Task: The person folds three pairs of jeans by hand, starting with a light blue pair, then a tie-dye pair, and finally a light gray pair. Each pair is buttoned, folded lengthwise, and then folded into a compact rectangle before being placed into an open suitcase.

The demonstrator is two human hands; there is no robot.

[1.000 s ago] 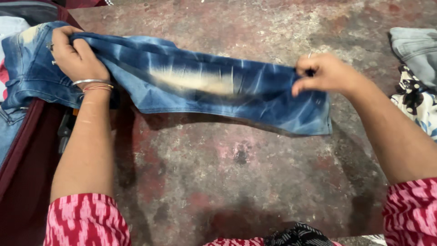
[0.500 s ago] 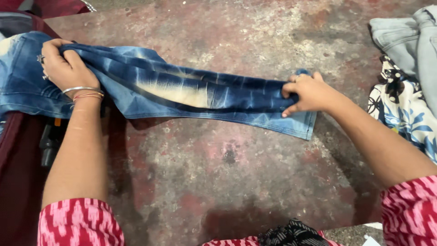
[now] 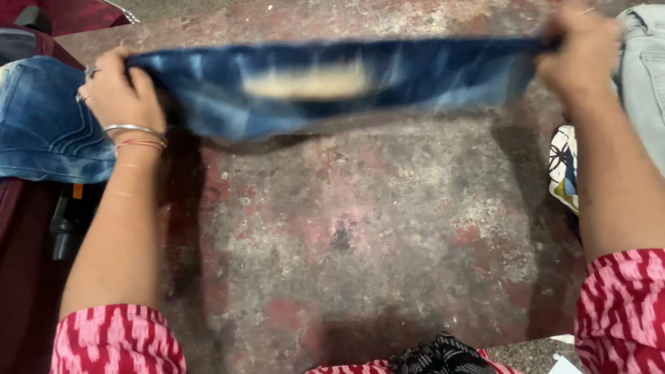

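Observation:
A pair of blue jeans (image 3: 325, 86) with a pale bleached patch is stretched taut between both my hands, lifted above the worn red floor (image 3: 360, 228) and blurred by motion. My left hand (image 3: 118, 93), with a ring and thin bangles at the wrist, grips the jeans near the seat; the waist part (image 3: 41, 128) hangs to the left over a dark maroon suitcase. My right hand (image 3: 582, 52) grips the leg end at the upper right.
The open maroon suitcase (image 3: 28, 277) lies along the left edge with a black handle inside. A pale grey denim garment (image 3: 648, 76) and a floral cloth (image 3: 564, 170) lie at the right. Black striped fabric (image 3: 443, 357) sits by my lap.
Both hands have raised the jeans off the floor and pulled them taut. My right hand has moved up and to the right with the leg end.

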